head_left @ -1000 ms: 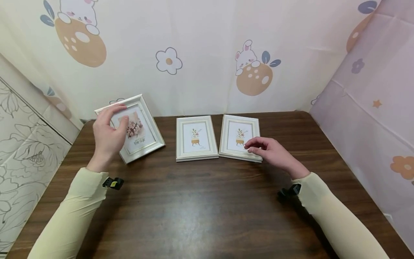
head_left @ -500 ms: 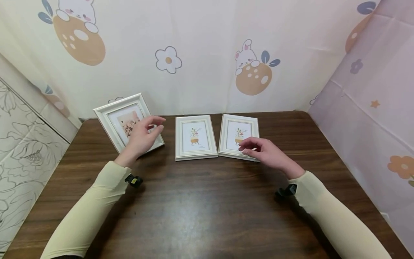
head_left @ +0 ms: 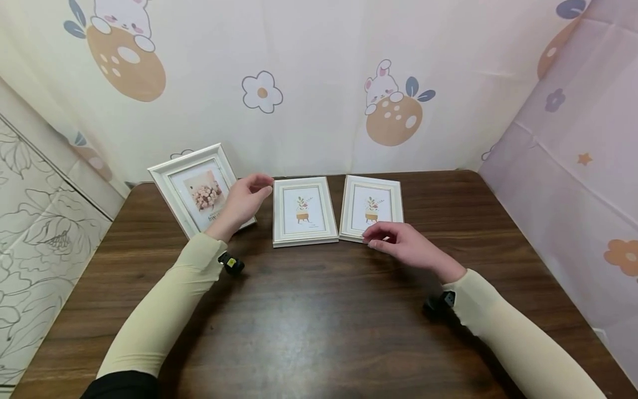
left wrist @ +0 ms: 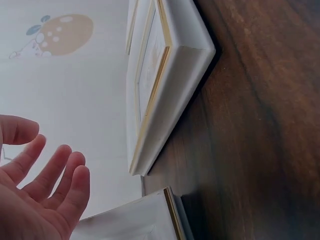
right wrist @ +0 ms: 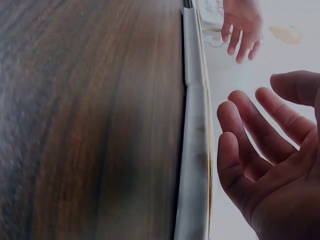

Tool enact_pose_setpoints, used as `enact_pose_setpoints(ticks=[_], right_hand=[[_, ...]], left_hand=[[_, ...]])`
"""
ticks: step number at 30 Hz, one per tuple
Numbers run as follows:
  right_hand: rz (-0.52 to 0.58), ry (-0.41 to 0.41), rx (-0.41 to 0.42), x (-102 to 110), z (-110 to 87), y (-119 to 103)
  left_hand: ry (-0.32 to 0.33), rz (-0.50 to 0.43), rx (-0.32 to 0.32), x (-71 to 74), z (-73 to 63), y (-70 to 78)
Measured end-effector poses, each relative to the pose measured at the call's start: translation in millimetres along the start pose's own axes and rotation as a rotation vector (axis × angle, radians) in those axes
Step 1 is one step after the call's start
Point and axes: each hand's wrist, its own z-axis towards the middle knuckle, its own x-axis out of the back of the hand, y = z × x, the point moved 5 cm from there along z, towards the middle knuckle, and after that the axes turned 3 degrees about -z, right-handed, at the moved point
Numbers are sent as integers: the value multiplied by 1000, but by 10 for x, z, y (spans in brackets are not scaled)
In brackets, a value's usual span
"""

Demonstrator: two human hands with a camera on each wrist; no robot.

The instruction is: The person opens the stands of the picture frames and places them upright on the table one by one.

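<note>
The empty, relaxed left hand [head_left: 245, 197] has been moved beside the middle white rectangular frame [head_left: 305, 213], palm shown only in wrist views.

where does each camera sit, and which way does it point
Head: worn on the head, facing forward and down at the table and three white frames; left hand, right hand and sleeves show.
Left wrist: worn there, facing the middle frame; left hand shows.
Right wrist: worn there, facing low along the right frame; right hand near, left hand beyond.
Shared: head and right wrist both show both hands.
</note>
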Motion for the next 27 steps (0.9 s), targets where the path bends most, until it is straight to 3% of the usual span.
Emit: enact_pose_setpoints(ticks=[10,17,27], right_hand=[[3,-33,24,-46,-48,-50],[17,-40,33,-68,-88,-30],[-1,-30,20,-62,-114,8]], left_hand=[[-23,51,98,-167,215,-36],[-74,130,100,-334,403,3],[-53,112,214,-287,611,-126]])
